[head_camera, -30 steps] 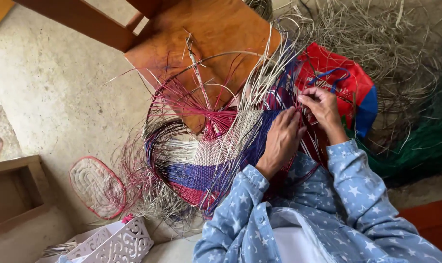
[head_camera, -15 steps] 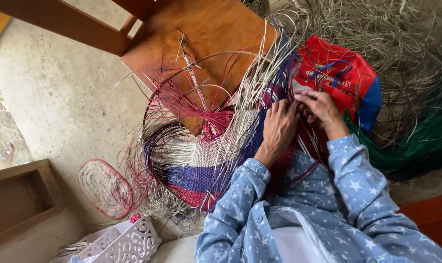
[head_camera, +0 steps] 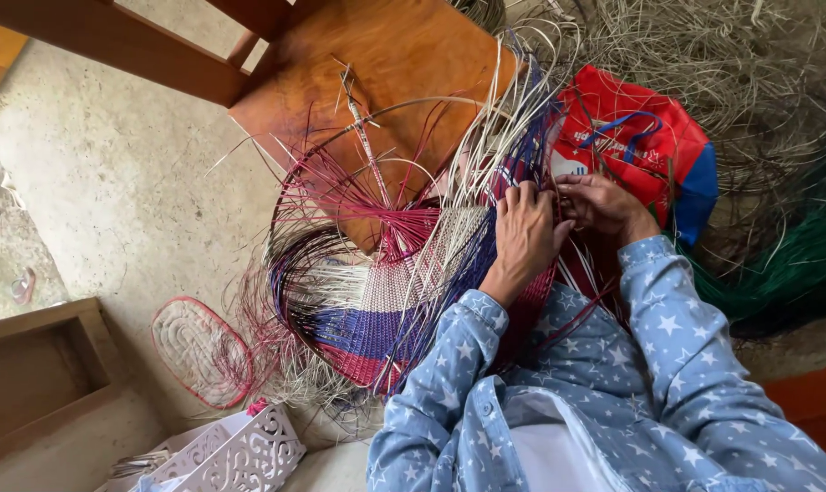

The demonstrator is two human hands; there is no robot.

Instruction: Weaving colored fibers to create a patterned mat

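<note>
A half-woven basket point(head_camera: 386, 301) of cream, blue and red-pink strands rests against my lap, its loose ends fanning up and outward. My left hand point(head_camera: 522, 232) lies flat on the upper rim of the weave, fingers pressing the strands. Right beside it, my right hand point(head_camera: 604, 205) pinches thin strands at the same rim. Both wrists come out of blue star-print sleeves point(head_camera: 668, 337). The fingertips of both hands are partly hidden among the strands.
A red and blue bag point(head_camera: 645, 137) lies behind my hands. Heaps of dry cream strands point(head_camera: 732, 64) and green strands point(head_camera: 795, 264) sit at right. A wooden stool point(head_camera: 386, 64), a small woven oval base point(head_camera: 199, 351), a white openwork basket point(head_camera: 240, 451) and a wooden box point(head_camera: 30, 374) stand on the concrete floor.
The view has shifted slightly. Both hands stay at the basket rim, with my left hand now lying flatter over the strands and my right hand drawn closer to it.
</note>
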